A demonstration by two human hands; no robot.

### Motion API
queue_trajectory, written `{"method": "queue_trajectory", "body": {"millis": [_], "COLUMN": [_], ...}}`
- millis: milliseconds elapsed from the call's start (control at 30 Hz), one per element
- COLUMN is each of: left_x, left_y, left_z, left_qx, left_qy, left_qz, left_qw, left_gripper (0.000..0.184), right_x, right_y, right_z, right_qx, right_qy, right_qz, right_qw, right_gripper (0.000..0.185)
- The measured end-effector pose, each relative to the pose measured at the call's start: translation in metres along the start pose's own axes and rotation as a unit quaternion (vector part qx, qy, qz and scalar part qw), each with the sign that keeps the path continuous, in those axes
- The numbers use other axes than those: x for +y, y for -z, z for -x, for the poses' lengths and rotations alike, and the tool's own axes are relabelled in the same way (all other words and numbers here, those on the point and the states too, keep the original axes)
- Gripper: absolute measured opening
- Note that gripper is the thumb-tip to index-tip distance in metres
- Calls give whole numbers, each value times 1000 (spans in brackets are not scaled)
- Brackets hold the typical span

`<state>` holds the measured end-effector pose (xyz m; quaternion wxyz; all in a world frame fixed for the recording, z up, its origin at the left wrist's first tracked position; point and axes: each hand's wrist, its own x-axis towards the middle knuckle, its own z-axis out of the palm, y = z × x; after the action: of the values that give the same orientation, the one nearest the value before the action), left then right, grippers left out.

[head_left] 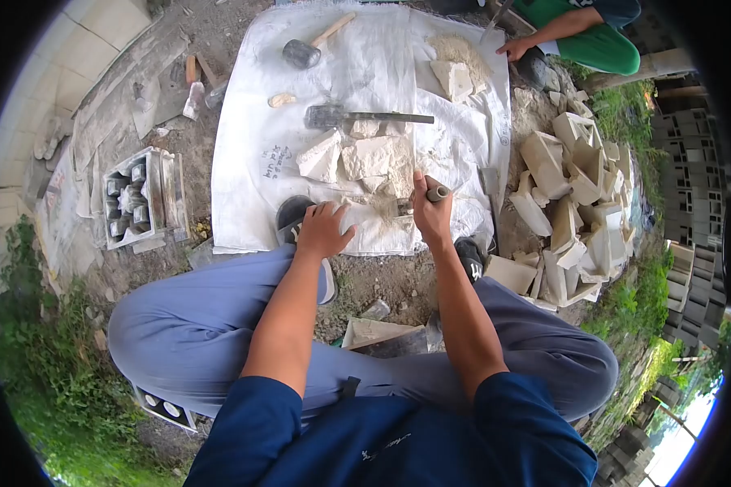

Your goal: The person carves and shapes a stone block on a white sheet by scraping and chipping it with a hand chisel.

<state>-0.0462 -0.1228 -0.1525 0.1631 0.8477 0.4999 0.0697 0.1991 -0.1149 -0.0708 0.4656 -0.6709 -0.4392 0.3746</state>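
My right hand [432, 213] is closed around a short tool with a rounded brown handle [438, 192]. The tool's working end is low over crumbs at the near edge of the white sheet [248, 174], too unclear to name. My left hand [325, 230] has its fingers spread, palm down, beside my shoe, and holds nothing. Just beyond both hands lie broken off-white chunks [369, 157], with another chunk [320, 156] to their left. A dark-handled hammer [325, 117] lies behind them. Farther back is a mallet [302, 54] with a wooden handle.
A co-worker's hand [515, 49] is at the far right, near a pale block [452, 79]. Broken hollow pieces [573, 195] are heaped on the right. A metal mould [130, 199] stands on the left. Another tray [386, 334] lies between my legs.
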Motion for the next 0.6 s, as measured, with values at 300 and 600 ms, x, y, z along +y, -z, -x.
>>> {"method": "queue_trajectory", "body": {"millis": [300,600], "left_x": [3,0], "left_y": [-2,-2], "left_z": [3,5], "left_qx": [1,-9], "left_qy": [9,2], "left_qz": [0,26], "left_qw": [1000,1000], "left_gripper": [55,55], "right_x": [17,-73], "right_y": [-21,-10], "right_z": [3,5], "right_qx": [37,37], "right_qy": [-24,11], "right_qz": [-58,-31], "right_qw": [997,999], "right_gripper": [51,55]}}
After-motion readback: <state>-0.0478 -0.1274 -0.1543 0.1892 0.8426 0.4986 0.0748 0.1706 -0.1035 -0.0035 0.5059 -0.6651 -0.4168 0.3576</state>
